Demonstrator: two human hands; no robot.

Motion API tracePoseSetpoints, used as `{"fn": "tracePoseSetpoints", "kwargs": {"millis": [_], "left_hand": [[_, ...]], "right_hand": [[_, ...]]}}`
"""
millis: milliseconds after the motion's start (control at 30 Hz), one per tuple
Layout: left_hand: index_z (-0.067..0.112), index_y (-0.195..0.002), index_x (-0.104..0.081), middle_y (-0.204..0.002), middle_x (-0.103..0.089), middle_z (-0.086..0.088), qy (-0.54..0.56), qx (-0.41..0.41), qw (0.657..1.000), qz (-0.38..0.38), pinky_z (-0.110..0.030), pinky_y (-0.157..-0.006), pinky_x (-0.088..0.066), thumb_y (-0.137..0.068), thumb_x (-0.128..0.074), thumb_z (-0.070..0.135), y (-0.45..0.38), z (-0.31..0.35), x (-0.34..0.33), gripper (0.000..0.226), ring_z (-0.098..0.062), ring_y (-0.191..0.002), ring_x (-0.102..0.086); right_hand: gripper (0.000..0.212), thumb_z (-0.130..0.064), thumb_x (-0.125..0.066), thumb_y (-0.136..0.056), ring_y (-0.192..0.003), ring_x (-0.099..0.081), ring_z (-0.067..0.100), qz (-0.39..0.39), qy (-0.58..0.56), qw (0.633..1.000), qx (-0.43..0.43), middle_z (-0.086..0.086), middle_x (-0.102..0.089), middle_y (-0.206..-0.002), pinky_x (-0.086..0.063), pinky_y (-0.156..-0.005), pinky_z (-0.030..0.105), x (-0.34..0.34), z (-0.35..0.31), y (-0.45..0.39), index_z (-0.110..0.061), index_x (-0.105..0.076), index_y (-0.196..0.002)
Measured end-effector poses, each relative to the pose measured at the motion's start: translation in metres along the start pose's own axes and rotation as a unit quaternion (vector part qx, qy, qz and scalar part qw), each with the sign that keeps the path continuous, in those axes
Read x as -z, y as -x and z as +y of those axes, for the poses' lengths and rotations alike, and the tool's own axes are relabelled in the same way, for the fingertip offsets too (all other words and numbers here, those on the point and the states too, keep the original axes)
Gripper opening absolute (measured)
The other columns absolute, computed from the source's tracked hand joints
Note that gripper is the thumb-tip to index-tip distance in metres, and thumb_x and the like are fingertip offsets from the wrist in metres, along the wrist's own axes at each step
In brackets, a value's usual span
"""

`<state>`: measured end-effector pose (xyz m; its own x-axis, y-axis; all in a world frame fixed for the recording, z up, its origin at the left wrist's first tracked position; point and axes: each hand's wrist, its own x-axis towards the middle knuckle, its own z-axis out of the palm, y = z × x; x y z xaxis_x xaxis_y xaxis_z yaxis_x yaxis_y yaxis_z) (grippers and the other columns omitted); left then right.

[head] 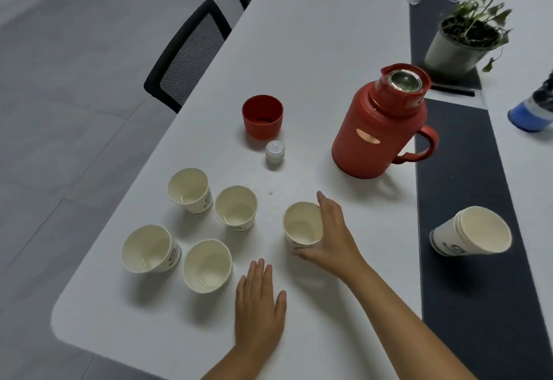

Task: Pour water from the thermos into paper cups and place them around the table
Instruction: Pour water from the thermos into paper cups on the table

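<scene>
Right grip: our right hand point(329, 230) wraps a cream paper cup with a dark printed band point(302, 225), fingers along its far right side and thumb at its near base, so the grip is closed on this cup.
Held cup: it stands upright on the white bench point(314, 50), just ahead and to the right of our left hand; whether it holds water we cannot tell.
Left grip: our left hand point(258, 305) lies flat, palm down, on the bench with fingers spread, gripping nothing.
Four near cups: to the left of both hands stand four more cream paper cups, upright and close together: near-left point(149, 249), near-right point(207, 266), far-left point(189, 189), far-right point(235, 208). The near-right one sits just beside our left fingertips.
Stopper: a small white plastic stopper point(275, 151) stands beyond the cups.
Lid cup: a red plastic lid cup point(262, 116) sits mouth up just behind the stopper.
Thermos: the red thermos jug with a side handle point(380, 125) stands upright with its steel mouth uncovered, beyond our right hand and apart from it.
Cup stack: a stack of nested cream paper cups point(471, 231) stands on the dark grey strip point(478, 305) to the right, well apart from the right grip.
Far edge: a potted green plant in a grey pot point(462, 41) and a blue-based bottle point(532, 110).
</scene>
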<state>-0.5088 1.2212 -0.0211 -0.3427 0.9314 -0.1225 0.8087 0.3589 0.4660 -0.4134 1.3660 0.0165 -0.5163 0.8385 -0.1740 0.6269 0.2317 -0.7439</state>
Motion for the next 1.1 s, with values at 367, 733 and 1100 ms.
{"fn": "tracePoseSetpoints", "kwargs": {"millis": [367,733,1100], "left_hand": [[0.007,-0.123,-0.046,-0.120,-0.041,0.015,0.326,-0.051,0.933,0.142,-0.035,-0.101,-0.034,-0.080,-0.035,0.040,-0.079,0.074,0.058,0.055,-0.021,-0.119,-0.043],[0.030,-0.137,-0.025,-0.143,-0.033,0.010,0.295,-0.108,0.943,-0.113,-0.023,-0.107,-0.033,-0.065,-0.079,0.035,-0.263,0.135,0.063,0.090,0.006,-0.130,-0.031],[0.039,-0.115,-0.034,-0.118,-0.048,0.012,0.316,-0.181,0.915,-0.175,-0.002,-0.077,-0.041,-0.036,-0.081,0.021,-0.270,0.145,0.069,0.094,0.011,-0.105,-0.048]], "right_hand": [[0.046,-0.008,-0.062,-0.081,-0.109,-0.047,0.014,0.267,-0.084,0.959,-0.036,0.001,-0.046,-0.118,-0.039,-0.093,0.032,0.087,0.040,0.008,-0.007,-0.046,-0.124],[0.012,-0.010,-0.054,-0.081,-0.079,-0.060,0.038,0.308,-0.154,0.927,-0.149,0.010,-0.056,-0.076,-0.037,-0.058,0.032,0.161,0.074,-0.106,-0.012,-0.045,-0.074],[0.017,-0.010,-0.047,-0.055,-0.050,-0.027,0.019,0.405,-0.145,0.898,-0.086,0.008,-0.032,-0.044,-0.030,-0.045,0.036,0.135,0.064,-0.076,-0.010,-0.034,-0.044]]}}
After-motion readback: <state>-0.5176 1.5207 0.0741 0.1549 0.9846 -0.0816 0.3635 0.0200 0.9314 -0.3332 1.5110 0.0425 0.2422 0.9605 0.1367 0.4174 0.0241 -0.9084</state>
